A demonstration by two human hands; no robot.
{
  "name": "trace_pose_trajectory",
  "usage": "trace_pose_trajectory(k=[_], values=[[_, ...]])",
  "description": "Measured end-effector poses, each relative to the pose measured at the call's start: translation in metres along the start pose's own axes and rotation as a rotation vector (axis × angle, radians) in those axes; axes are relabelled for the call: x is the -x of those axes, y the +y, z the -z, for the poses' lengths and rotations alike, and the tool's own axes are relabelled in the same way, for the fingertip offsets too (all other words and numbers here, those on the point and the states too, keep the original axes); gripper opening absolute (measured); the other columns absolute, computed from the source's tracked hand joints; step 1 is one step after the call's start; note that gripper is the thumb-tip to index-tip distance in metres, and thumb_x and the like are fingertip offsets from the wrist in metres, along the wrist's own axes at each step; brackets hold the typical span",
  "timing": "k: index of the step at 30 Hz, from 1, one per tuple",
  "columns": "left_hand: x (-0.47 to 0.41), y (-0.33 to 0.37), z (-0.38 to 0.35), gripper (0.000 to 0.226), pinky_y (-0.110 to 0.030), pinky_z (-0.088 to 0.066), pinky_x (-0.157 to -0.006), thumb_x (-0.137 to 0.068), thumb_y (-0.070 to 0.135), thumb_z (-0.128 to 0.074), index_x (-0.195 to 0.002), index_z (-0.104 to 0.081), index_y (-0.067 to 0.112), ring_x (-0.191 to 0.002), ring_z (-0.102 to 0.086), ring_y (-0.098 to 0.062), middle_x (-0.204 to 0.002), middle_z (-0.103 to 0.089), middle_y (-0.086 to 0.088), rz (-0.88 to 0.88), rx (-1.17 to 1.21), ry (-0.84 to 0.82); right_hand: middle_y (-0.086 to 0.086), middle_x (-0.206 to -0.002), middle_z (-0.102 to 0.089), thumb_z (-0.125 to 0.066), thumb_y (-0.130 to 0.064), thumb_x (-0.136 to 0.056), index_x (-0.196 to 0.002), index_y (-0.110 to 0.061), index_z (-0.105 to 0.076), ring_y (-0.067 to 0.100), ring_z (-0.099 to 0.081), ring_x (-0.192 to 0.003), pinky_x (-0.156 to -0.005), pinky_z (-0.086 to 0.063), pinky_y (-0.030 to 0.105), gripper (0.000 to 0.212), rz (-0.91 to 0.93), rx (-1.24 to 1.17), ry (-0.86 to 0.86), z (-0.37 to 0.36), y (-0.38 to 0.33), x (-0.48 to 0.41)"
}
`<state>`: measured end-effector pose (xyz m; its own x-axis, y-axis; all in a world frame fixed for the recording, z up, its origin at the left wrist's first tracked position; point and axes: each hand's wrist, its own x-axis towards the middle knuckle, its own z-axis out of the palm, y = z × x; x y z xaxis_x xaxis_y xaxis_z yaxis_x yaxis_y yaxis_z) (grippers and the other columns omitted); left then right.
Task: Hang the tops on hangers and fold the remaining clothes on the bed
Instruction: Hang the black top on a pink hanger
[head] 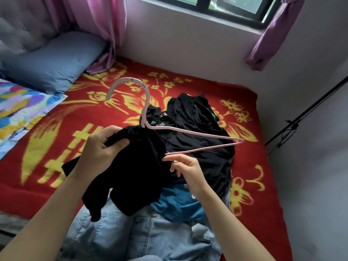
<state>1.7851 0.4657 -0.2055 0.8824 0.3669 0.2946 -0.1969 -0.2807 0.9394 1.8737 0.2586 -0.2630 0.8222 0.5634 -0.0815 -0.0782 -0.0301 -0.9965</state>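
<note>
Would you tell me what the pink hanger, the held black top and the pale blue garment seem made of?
Pink hanger: likely coated wire or thin plastic, matte; slim rod, chipped-looking marks on the hook.
Black top: probably a soft knit, matte; it drapes limply and bunches.
Pale blue garment: denim, washed finish; visible seams and stitched pockets.

A black pile (197, 117) is filling the middle of the red blanket (56, 166), a pink hanger (197, 133) is spanning the air above it, and jeans (131, 234) with a teal garment (178, 204) are crowding the near edge. Bare blanket is lying open to the pile's left and in a narrower strip on its right, beside the wall (310, 166).
</note>
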Motion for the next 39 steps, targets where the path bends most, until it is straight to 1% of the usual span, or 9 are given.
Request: trace_pose_trajectory(k=[3,7,13,16,18,20,24,34,39], values=[[0.003,0.001,0.003,0.059,-0.007,-0.041,-0.057,-0.082,-0.011,-0.058,-0.070,-0.068,0.046,-0.060,-0.056,0.006,-0.066,-0.064,0.021,0.010,0.010,0.013,-0.008,-0.091,-0.066,-0.052,0.012,-0.077,-0.077,-0.023,-0.066,-0.001,-0.049,-0.058,-0.061,-0.040,0.013,0.037,0.069,0.161,0.076,-0.001,0.008,-0.002],[0.006,-0.001,0.005,0.054,-0.007,-0.040,-0.054,-0.081,-0.012,-0.059,-0.067,-0.068,0.038,-0.056,-0.055,0.006,-0.064,-0.063,0.020,0.045,0.007,0.047,-0.007,-0.093,-0.059,-0.054,0.015,-0.078,-0.087,-0.028,-0.061,0.001,-0.044,-0.053,-0.056,-0.036,0.009,0.045,0.118,0.323,0.102,0.002,0.019,-0.001],[0.009,-0.002,0.008,0.049,-0.011,-0.040,-0.052,-0.081,-0.007,-0.064,-0.069,-0.069,0.041,-0.054,-0.053,0.003,-0.060,-0.062,0.015,0.076,0.081,0.068,-0.008,-0.094,-0.060,-0.058,0.008,-0.078,-0.095,-0.029,-0.062,0.004,-0.040,-0.052,-0.054,-0.035,0.014,0.042,0.103,0.133,0.110,-0.008,0.016,-0.004],[0.008,-0.001,0.010,0.047,-0.010,-0.039,-0.052,-0.078,-0.006,-0.066,-0.069,-0.069,0.040,-0.054,-0.053,0.004,-0.060,-0.062,0.016,0.067,0.084,0.053,-0.001,-0.073,-0.064,-0.055,-0.003,-0.069,-0.091,-0.024,-0.067,0.005,-0.035,-0.049,-0.053,-0.033,0.015,0.033,0.084,0.210,0.008,-0.011,0.027,-0.002],[0.009,-0.001,0.010,0.038,-0.010,-0.039,-0.054,-0.072,0.003,-0.068,-0.069,-0.069,0.041,-0.056,-0.053,0.005,-0.062,-0.062,0.016,0.067,0.076,0.032,-0.019,-0.061,-0.057,-0.055,-0.001,-0.068,-0.085,-0.014,-0.071,0.008,-0.046,-0.051,-0.058,-0.038,0.013,0.026,0.203,0.362,0.019,-0.016,0.032,0.001],[0.011,-0.001,0.009,0.029,-0.011,-0.039,-0.054,-0.069,0.011,-0.061,-0.069,-0.069,0.039,-0.056,-0.053,0.004,-0.062,-0.061,0.015,0.087,0.094,0.030,-0.033,-0.073,-0.054,-0.055,-0.001,-0.071,-0.090,-0.006,-0.072,0.009,-0.052,-0.054,-0.061,-0.043,0.014,0.026,0.374,0.448,0.050,-0.021,0.033,0.005],[0.013,-0.005,0.012,0.041,-0.010,-0.040,-0.055,-0.075,-0.003,-0.066,-0.070,-0.069,0.037,-0.058,-0.054,0.004,-0.062,-0.062,0.016,0.078,0.112,0.036,-0.023,-0.107,-0.054,-0.052,-0.021,-0.072,-0.113,-0.009,-0.067,-0.003,-0.040,-0.049,-0.060,-0.042,0.015,0.044,0.389,0.571,0.050,-0.022,0.034,0.006],[0.016,-0.006,0.008,0.050,-0.010,-0.042,-0.056,-0.078,-0.012,-0.062,-0.068,-0.069,0.036,-0.058,-0.055,0.002,-0.063,-0.062,0.014,0.065,0.128,0.034,-0.001,-0.109,-0.067,-0.052,-0.020,-0.074,-0.103,-0.009,-0.070,-0.009,-0.041,-0.049,-0.059,-0.039,0.008,0.036,0.436,0.630,-0.044,-0.025,0.041,0.017],[0.019,-0.008,0.006,0.055,-0.011,-0.040,-0.054,-0.080,-0.016,-0.055,-0.066,-0.069,0.035,-0.056,-0.054,0.002,-0.061,-0.061,0.013,0.086,0.140,0.040,-0.003,-0.121,-0.062,-0.056,-0.027,-0.070,-0.120,-0.012,-0.059,0.015,-0.060,-0.063,-0.057,-0.046,0.022,0.053,0.367,1.034,-0.120,-0.016,0.036,0.019]])
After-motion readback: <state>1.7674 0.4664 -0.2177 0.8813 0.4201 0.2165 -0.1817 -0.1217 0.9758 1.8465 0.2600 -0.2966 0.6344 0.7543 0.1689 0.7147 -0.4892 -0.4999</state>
